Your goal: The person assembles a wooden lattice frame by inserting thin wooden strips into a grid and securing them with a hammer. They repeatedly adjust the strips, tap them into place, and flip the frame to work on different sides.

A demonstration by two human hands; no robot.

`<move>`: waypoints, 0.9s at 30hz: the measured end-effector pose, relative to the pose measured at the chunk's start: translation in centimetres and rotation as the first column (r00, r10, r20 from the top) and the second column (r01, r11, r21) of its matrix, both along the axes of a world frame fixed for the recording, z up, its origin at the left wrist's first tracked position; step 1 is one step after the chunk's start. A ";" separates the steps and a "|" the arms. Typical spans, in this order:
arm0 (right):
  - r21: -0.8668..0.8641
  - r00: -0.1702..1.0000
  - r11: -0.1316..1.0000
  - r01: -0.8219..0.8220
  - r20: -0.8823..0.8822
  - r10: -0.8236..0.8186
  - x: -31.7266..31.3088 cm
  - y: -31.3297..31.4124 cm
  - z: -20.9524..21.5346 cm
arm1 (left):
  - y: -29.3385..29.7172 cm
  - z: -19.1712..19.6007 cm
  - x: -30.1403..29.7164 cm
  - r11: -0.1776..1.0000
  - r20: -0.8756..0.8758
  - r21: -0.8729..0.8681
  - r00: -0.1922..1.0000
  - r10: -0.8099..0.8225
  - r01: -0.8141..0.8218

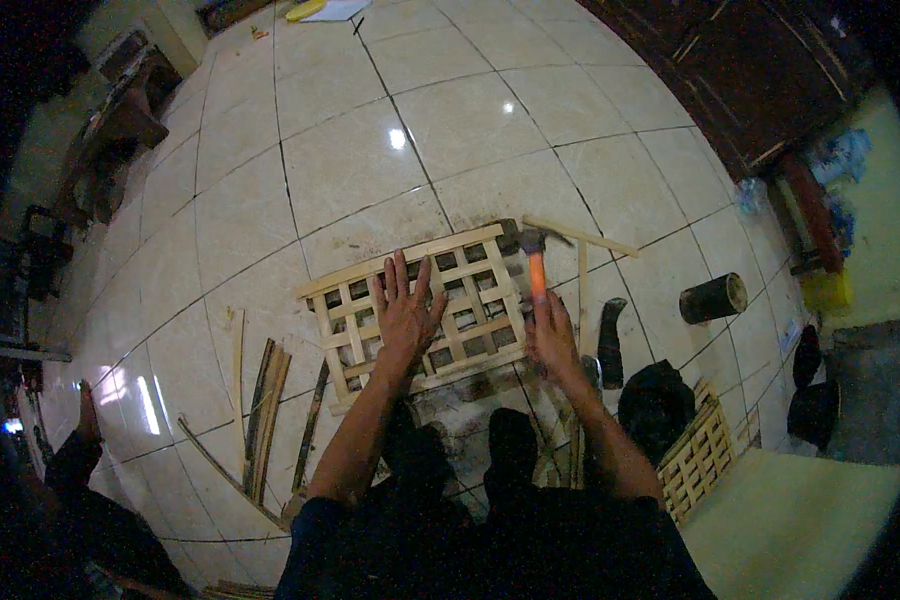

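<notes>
A lattice panel of pale wood or bamboo strips (485,328) lies on the floor in front of me, over a dark, worn board (507,230). My left hand (406,318) rests flat on its middle, fingers spread and pointing away from me. At the panel's right edge, my right hand (552,335) is wrapped round the orange handle of a hammer (537,268). The hammer's dark metal head is close to the panel's far right corner, beside the board's end. Whether the head touches anything I cannot tell.
Loose strips (265,425) lie to the left, and a thin strip (585,237) beyond the hammer. On the right are a curved dark object (611,342), a short dark cylinder (713,298), a black bundle (656,405) and another lattice (695,465). Another person's dark sleeve (73,462) shows at left.
</notes>
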State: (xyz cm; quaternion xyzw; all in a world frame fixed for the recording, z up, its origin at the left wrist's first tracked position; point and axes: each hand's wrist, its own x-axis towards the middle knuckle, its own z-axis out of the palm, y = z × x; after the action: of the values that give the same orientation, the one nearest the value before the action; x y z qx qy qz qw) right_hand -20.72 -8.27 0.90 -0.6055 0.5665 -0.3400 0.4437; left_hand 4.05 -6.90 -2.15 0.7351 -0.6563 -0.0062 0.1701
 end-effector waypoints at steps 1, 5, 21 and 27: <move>0.020 0.998 1.000 0.018 0.064 -0.020 0.3 -1.3 -1.0 | 0.1 0.1 -0.1 1.000 -0.007 0.005 1.000 -0.002 0.002; 0.405 0.913 0.907 0.118 0.314 -0.259 3.8 -5.9 2.9 | 0.4 -0.2 0.4 1.000 -0.001 -0.012 1.000 -0.006 0.006; -0.006 0.939 0.981 -0.193 -0.290 0.183 6.6 -5.5 2.2 | 0.3 -0.4 1.0 0.999 0.000 -0.037 1.000 -0.004 0.004; -0.208 0.980 0.966 0.151 -0.098 -0.174 6.6 -5.2 6.3 | 0.2 -0.1 0.2 1.000 0.016 -0.011 1.000 -0.003 0.004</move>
State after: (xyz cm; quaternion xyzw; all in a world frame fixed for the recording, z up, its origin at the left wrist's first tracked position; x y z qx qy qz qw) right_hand -14.16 -13.42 7.24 -0.6169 0.6021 -0.3949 0.3178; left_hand 4.22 -6.73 -2.28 0.7329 -0.6590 0.0032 0.1689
